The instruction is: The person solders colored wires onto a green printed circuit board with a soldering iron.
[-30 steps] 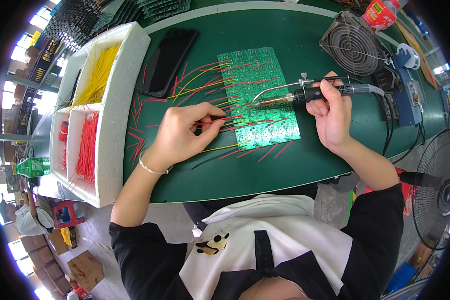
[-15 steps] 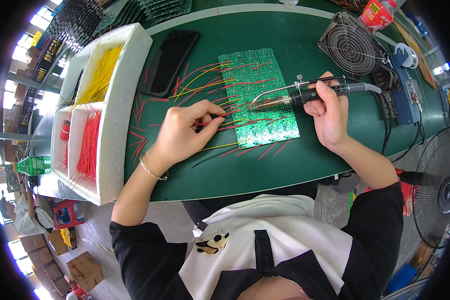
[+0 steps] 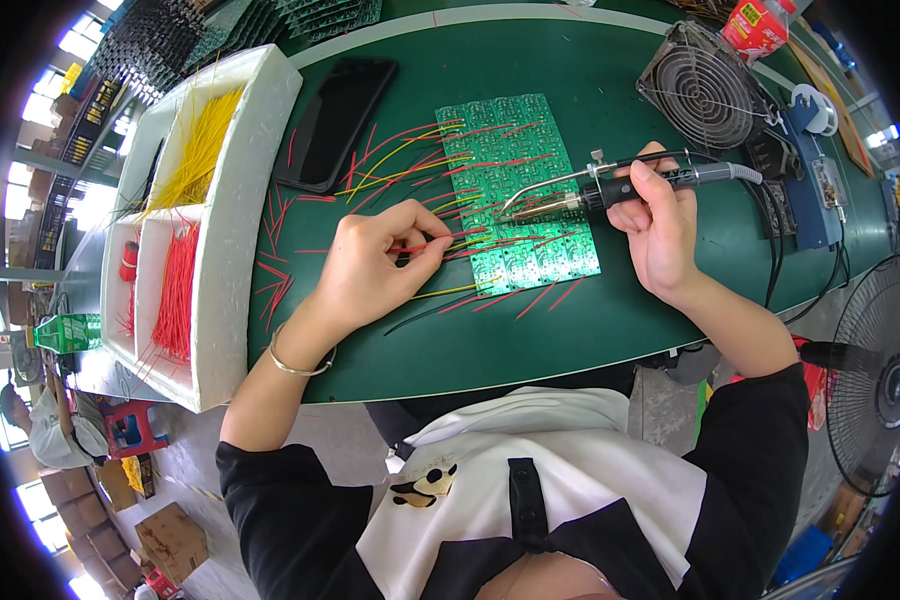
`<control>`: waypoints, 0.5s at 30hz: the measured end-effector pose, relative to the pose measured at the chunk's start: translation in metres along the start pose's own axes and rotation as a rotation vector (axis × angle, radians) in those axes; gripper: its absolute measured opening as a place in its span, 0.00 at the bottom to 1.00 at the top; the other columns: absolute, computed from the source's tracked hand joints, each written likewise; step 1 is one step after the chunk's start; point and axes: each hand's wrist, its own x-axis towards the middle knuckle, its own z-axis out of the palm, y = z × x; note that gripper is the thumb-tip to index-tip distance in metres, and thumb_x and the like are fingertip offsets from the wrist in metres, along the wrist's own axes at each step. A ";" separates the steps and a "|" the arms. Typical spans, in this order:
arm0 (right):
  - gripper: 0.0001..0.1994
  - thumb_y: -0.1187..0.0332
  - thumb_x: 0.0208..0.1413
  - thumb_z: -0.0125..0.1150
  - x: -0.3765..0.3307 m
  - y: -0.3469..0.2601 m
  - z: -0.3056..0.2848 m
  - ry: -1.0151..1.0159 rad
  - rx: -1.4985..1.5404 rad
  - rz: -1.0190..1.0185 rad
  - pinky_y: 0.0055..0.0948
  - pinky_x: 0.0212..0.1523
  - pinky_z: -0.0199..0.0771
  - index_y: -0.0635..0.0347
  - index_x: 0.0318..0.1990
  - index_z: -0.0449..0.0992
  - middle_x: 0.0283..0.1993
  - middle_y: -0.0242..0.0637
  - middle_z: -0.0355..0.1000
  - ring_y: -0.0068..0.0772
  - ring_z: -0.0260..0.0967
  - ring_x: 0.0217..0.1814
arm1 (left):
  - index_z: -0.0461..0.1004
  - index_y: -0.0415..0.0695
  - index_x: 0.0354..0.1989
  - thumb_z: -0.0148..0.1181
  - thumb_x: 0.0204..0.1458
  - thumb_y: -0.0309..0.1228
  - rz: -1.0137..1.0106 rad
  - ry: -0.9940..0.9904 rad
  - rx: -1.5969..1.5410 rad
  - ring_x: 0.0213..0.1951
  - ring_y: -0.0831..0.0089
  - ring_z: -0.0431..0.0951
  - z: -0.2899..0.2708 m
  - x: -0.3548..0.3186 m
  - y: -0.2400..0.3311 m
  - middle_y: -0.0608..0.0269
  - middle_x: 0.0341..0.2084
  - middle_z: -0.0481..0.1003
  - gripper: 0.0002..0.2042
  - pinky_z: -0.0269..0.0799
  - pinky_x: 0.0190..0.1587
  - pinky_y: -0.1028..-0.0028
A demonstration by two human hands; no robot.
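- Left hand [image 3: 375, 265], centre of the frame: the thumb and index finger are pinched together on a red wire [image 3: 468, 233], whose far end reaches over the left edge of the circuit-board panel; the other fingers are curled toward the palm.
- Right hand [image 3: 660, 220], right of centre: the fingers are closed around the dark handle of a soldering iron [image 3: 595, 195], with the thumb along its upper side.
- Iron tip: directed leftward over the panel; contact with the surface cannot be told from this view. A thin curved metal tube [image 3: 540, 186], mounted on the iron, ends just beside the tip.
- Green circuit-board panel [image 3: 560, 262]: flat on the green bench [image 3: 420, 360], centre of the frame, between the hands. Red and yellow wires lie across its left edge.
- White foam box [image 3: 225, 230], left of the frame: yellow wires [image 3: 200, 150] fill an upper compartment, red wires [image 3: 175, 290] a lower one.
- Labels and writing: the bottle [image 3: 755, 30] at upper right bears a red label with a yellow patch and printed characters. The dark sign [image 3: 90, 125] at upper left carries yellow marks, small and distorted. The phone [image 3: 340, 120], upper left of centre, shows a dark face.
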 end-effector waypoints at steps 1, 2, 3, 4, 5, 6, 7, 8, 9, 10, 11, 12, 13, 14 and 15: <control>0.07 0.70 0.54 0.50 0.000 0.000 0.000 0.000 -0.001 0.005 0.15 0.17 0.43 0.57 0.26 0.61 0.19 0.23 0.54 0.09 0.44 0.15 | 0.72 0.37 0.23 0.59 0.42 0.21 -0.003 0.003 -0.004 0.14 0.91 0.57 0.000 0.000 -0.001 0.69 0.11 0.69 0.02 0.50 0.15 0.86; 0.07 0.70 0.54 0.50 0.000 -0.001 0.001 -0.001 -0.003 0.010 0.15 0.17 0.43 0.57 0.26 0.61 0.19 0.23 0.54 0.09 0.44 0.15 | 0.72 0.37 0.23 0.59 0.42 0.21 -0.005 0.005 -0.008 0.14 0.91 0.57 0.001 0.000 -0.001 0.69 0.11 0.69 0.02 0.50 0.16 0.86; 0.07 0.70 0.54 0.50 -0.001 0.000 0.000 0.000 -0.003 0.011 0.15 0.17 0.43 0.57 0.26 0.61 0.19 0.23 0.54 0.09 0.44 0.15 | 0.72 0.37 0.23 0.59 0.42 0.21 -0.005 0.005 -0.008 0.14 0.91 0.57 0.001 0.000 -0.001 0.69 0.11 0.69 0.02 0.50 0.16 0.86; 0.06 0.70 0.54 0.50 0.000 0.000 0.000 0.002 -0.004 0.015 0.15 0.17 0.43 0.57 0.27 0.61 0.19 0.23 0.55 0.09 0.43 0.15 | 0.72 0.38 0.23 0.59 0.41 0.21 -0.008 0.005 0.001 0.14 0.88 0.60 0.001 0.000 -0.001 0.68 0.11 0.68 0.02 0.54 0.16 0.85; 0.06 0.70 0.54 0.49 -0.001 0.000 0.000 0.005 -0.005 0.019 0.15 0.17 0.43 0.58 0.27 0.62 0.19 0.23 0.55 0.09 0.43 0.15 | 0.72 0.39 0.24 0.59 0.41 0.21 -0.011 0.004 0.010 0.13 0.85 0.62 0.001 0.000 -0.001 0.66 0.10 0.67 0.02 0.58 0.17 0.84; 0.06 0.70 0.54 0.49 -0.001 0.001 0.000 0.006 -0.005 0.019 0.15 0.17 0.43 0.58 0.27 0.62 0.19 0.23 0.55 0.09 0.43 0.15 | 0.72 0.39 0.24 0.59 0.41 0.21 -0.011 0.003 0.010 0.13 0.85 0.62 0.002 0.000 -0.001 0.66 0.10 0.67 0.02 0.58 0.17 0.84; 0.06 0.70 0.54 0.49 -0.001 0.001 -0.001 -0.002 -0.002 0.016 0.15 0.17 0.43 0.58 0.27 0.62 0.20 0.23 0.55 0.09 0.43 0.15 | 0.72 0.39 0.24 0.59 0.41 0.21 -0.015 0.008 0.020 0.13 0.85 0.62 0.001 0.000 0.001 0.66 0.10 0.67 0.02 0.59 0.17 0.84; 0.06 0.70 0.54 0.49 -0.001 0.001 -0.001 -0.010 0.001 0.012 0.15 0.17 0.42 0.58 0.27 0.62 0.20 0.23 0.55 0.09 0.43 0.15 | 0.72 0.39 0.24 0.59 0.41 0.21 -0.019 0.012 0.032 0.13 0.85 0.62 0.001 0.000 0.002 0.66 0.10 0.68 0.02 0.59 0.17 0.84; 0.06 0.70 0.54 0.49 -0.001 0.001 -0.001 -0.010 0.001 0.012 0.15 0.17 0.42 0.58 0.27 0.62 0.20 0.23 0.55 0.09 0.43 0.15 | 0.72 0.39 0.24 0.59 0.41 0.21 -0.020 0.012 0.032 0.13 0.85 0.62 0.001 0.000 0.003 0.66 0.10 0.68 0.02 0.59 0.17 0.84; 0.06 0.71 0.54 0.49 -0.001 0.001 0.000 -0.014 0.003 0.011 0.15 0.16 0.42 0.58 0.27 0.62 0.20 0.23 0.55 0.09 0.43 0.15 | 0.72 0.39 0.24 0.59 0.41 0.21 -0.019 0.010 0.028 0.13 0.85 0.62 0.000 0.000 0.003 0.66 0.10 0.68 0.02 0.59 0.17 0.84; 0.06 0.71 0.54 0.49 -0.001 0.001 0.000 -0.018 0.004 0.011 0.15 0.16 0.42 0.58 0.27 0.62 0.20 0.24 0.55 0.09 0.43 0.15 | 0.72 0.39 0.24 0.59 0.41 0.21 -0.018 0.007 0.024 0.13 0.85 0.63 0.000 0.000 0.003 0.66 0.10 0.68 0.02 0.59 0.17 0.84; 0.06 0.71 0.54 0.49 -0.001 0.001 0.000 -0.018 0.004 0.011 0.15 0.16 0.42 0.58 0.27 0.62 0.20 0.24 0.55 0.09 0.43 0.15 | 0.72 0.39 0.24 0.59 0.41 0.21 -0.018 0.007 0.024 0.13 0.85 0.63 0.000 0.000 0.003 0.66 0.10 0.68 0.02 0.59 0.17 0.84; 0.06 0.71 0.54 0.49 -0.001 0.001 0.000 -0.023 -0.004 0.011 0.14 0.16 0.42 0.58 0.27 0.62 0.20 0.24 0.55 0.09 0.43 0.15 | 0.73 0.39 0.23 0.60 0.41 0.21 -0.019 0.006 0.024 0.13 0.85 0.63 0.000 0.000 0.003 0.66 0.10 0.68 0.02 0.59 0.17 0.84; 0.06 0.71 0.54 0.50 -0.001 0.001 0.000 -0.027 -0.012 0.012 0.14 0.16 0.42 0.58 0.27 0.61 0.20 0.24 0.55 0.09 0.43 0.15 | 0.73 0.38 0.23 0.60 0.41 0.22 -0.020 0.004 0.024 0.13 0.85 0.63 0.001 0.000 0.003 0.66 0.11 0.68 0.02 0.60 0.17 0.84; 0.06 0.71 0.54 0.50 -0.001 0.001 0.000 -0.027 -0.012 0.013 0.14 0.16 0.42 0.58 0.27 0.61 0.20 0.24 0.55 0.09 0.43 0.15 | 0.73 0.38 0.23 0.60 0.41 0.22 -0.020 0.004 0.024 0.13 0.85 0.63 0.001 0.000 0.002 0.66 0.11 0.68 0.02 0.60 0.17 0.84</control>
